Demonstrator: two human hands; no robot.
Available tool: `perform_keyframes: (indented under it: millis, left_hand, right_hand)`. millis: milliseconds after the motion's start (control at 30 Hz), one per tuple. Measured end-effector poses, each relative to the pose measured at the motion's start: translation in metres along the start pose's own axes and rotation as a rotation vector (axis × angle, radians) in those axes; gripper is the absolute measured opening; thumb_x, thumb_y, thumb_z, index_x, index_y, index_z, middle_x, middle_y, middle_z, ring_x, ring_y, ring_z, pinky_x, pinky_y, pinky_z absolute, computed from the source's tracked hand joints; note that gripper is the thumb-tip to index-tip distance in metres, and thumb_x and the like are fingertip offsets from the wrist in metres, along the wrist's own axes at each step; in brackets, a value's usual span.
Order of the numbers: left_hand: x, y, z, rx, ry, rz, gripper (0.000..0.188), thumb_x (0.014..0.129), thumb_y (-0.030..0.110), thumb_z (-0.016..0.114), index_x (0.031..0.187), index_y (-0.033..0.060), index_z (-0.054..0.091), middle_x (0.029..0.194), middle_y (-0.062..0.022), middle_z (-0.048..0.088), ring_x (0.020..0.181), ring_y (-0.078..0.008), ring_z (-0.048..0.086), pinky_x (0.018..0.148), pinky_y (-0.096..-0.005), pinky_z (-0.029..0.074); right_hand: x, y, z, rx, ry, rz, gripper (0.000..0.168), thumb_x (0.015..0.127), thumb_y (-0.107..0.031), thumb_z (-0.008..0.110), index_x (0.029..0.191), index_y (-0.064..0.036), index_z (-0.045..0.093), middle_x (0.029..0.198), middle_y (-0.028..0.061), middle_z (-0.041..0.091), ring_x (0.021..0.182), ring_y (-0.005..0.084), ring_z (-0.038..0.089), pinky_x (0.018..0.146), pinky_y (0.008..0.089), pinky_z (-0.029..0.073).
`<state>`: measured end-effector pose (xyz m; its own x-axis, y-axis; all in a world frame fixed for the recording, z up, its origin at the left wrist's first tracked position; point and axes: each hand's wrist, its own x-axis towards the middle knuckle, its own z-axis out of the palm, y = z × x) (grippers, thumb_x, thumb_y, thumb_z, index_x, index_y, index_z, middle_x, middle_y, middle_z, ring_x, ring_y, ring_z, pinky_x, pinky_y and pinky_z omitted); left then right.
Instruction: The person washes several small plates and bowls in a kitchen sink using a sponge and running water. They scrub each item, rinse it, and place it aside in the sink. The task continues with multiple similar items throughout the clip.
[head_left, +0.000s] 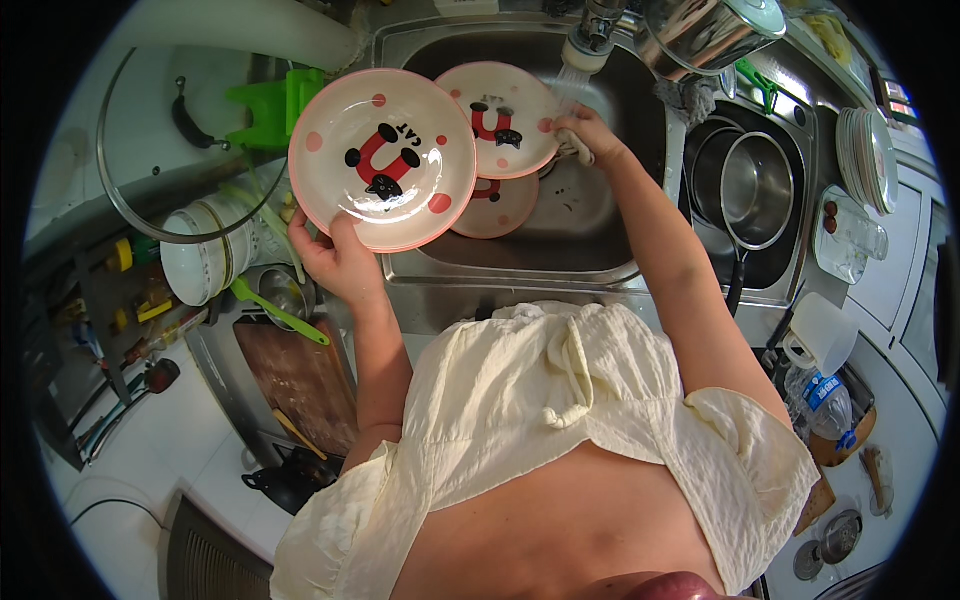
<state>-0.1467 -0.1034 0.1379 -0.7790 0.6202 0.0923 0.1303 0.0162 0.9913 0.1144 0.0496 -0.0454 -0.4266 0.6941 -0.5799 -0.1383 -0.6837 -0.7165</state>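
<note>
A round white plate with a pink rim and a black-and-red cat design (409, 206) is gripped at its lower left edge by my left hand (341, 259). My right hand (592, 139) holds a second cat plate (510, 94) by its right edge, together with a pale cloth (574, 147). Water runs from the faucet (589, 49) just beside that plate. Partly hidden below both, a third plate (502, 217) lies in the steel sink basin (600, 240).
Pots (757, 191) fill the second basin on the right. Past them stand a stack of plates (866, 161) and a white pitcher (821, 334). On the left are a glass lid (191, 142), stacked bowls (202, 251) and a wooden cutting board (300, 382). A metal canister (694, 34) stands behind the sinks.
</note>
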Motion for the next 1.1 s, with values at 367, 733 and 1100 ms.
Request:
perform_keyframes:
  millis: [367, 733, 1100]
  left_hand:
    - [-0.001, 0.006, 0.003, -0.042, 0.005, -0.044, 0.039, 0.075, 0.0, 0.052, 0.112, -0.0042, 0.042, 0.096, -0.0144, 0.059, 0.08, -0.0175, 0.058, 0.07, -0.026, 0.047]
    - [0.0, 0.026, 0.005, -0.064, 0.028, 0.014, 0.034, 0.075, 0.0, 0.052, 0.107, -0.0046, 0.045, 0.099, -0.0145, 0.057, 0.084, -0.0196, 0.058, 0.072, -0.0295, 0.049]
    - [-0.006, 0.001, 0.011, -0.093, -0.06, -0.089, 0.036, 0.075, 0.0, 0.053, 0.11, -0.0031, 0.043, 0.102, -0.0133, 0.056, 0.088, -0.0191, 0.057, 0.076, -0.0293, 0.047]
  right_hand:
    - [-0.006, 0.011, -0.007, -0.007, -0.033, 0.041, 0.028, 0.073, -0.008, 0.057, 0.099, 0.003, 0.058, 0.09, 0.0097, 0.062, 0.079, 0.016, 0.059, 0.071, 0.027, 0.049]
    - [-0.041, 0.039, -0.015, 0.407, 0.077, 0.492, 0.014, 0.077, -0.005, 0.047, 0.083, 0.004, 0.055, 0.069, 0.0101, 0.06, 0.05, 0.0138, 0.053, 0.05, 0.0309, 0.05]
    - [-0.044, 0.076, -0.034, 0.192, 0.475, 0.324, 0.022, 0.08, -0.012, 0.051, 0.096, 0.002, 0.055, 0.07, 0.0124, 0.059, 0.049, 0.0195, 0.055, 0.043, 0.0298, 0.046]
